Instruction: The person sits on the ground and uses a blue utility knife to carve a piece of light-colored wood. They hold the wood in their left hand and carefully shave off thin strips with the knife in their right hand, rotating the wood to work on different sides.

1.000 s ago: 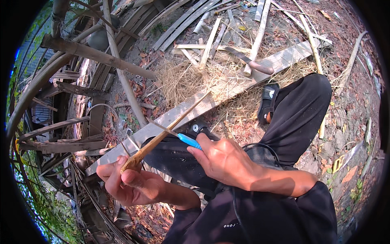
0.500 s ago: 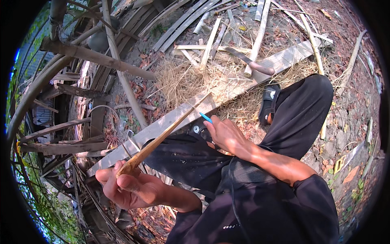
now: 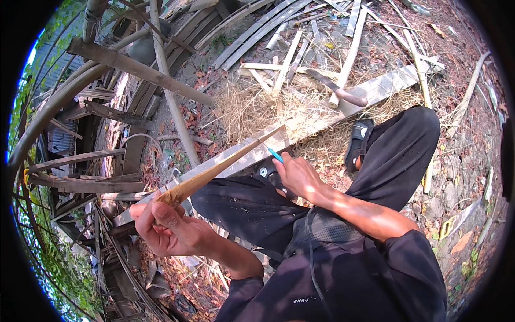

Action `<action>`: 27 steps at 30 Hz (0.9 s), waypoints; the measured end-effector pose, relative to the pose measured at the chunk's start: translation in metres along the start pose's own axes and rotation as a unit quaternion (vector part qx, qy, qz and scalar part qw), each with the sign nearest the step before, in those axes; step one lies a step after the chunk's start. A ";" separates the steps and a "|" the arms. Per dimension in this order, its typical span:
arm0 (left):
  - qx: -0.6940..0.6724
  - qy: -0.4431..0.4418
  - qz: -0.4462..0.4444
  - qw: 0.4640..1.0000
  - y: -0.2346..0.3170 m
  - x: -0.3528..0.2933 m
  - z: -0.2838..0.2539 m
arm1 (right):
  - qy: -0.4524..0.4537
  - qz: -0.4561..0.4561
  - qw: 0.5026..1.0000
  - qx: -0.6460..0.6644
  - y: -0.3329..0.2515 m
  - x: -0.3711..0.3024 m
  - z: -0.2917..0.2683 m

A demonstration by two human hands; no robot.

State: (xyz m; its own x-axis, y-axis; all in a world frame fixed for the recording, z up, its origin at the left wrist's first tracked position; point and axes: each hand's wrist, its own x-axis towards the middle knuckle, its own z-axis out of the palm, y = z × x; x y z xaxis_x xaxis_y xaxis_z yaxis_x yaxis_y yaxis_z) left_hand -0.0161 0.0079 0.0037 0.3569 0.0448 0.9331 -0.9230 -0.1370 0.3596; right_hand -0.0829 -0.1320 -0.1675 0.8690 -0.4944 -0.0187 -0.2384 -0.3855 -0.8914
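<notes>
"2 grips are holding what?"

"The left hand (image 3: 179,229) is pinching the thick end of a wooden stick (image 3: 214,171); the right hand (image 3: 301,180) is clasping a blue-handled knife (image 3: 275,155), fully closed."

"And the stick?"

"It's slanting over the plank (image 3: 389,86), tip pointing toward the far edge; a curved tool (image 3: 352,98) is resting farther along."

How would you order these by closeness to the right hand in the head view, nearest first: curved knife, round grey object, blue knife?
1. Blue knife, gripped in the right hand.
2. Curved knife, ahead, slightly right.
3. Round grey object, at the upper left.
</notes>
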 end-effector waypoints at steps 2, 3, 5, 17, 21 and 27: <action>0.003 0.018 -0.012 1.000 0.007 -0.002 0.005 | 0.011 -0.033 0.999 0.000 -0.012 -0.001 -0.006; 0.005 0.026 -0.018 0.999 0.011 -0.002 0.008 | 0.016 -0.049 0.999 0.000 -0.020 0.000 -0.008; 0.013 0.027 -0.017 0.999 0.012 -0.001 0.011 | 0.077 -0.149 0.984 0.065 -0.040 -0.010 -0.008; 0.024 0.026 -0.065 0.997 0.012 -0.004 -0.005 | 0.069 -0.144 0.987 -0.027 -0.031 -0.002 0.014; 0.010 0.022 -0.077 0.997 0.016 -0.003 -0.004 | 0.042 -0.037 0.998 0.016 0.003 0.012 0.023; 0.032 0.088 -0.083 0.992 -0.003 -0.003 -0.006 | 0.029 0.016 0.999 -0.023 0.053 -0.001 0.001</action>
State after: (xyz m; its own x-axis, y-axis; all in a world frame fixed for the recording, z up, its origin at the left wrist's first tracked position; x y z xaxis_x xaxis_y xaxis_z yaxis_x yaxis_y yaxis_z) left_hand -0.0147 0.0141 -0.0001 0.4678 0.2437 0.8496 -0.8405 -0.1746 0.5129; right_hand -0.0962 -0.1510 -0.2152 0.8349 -0.5501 -0.0195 -0.2861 -0.4034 -0.8692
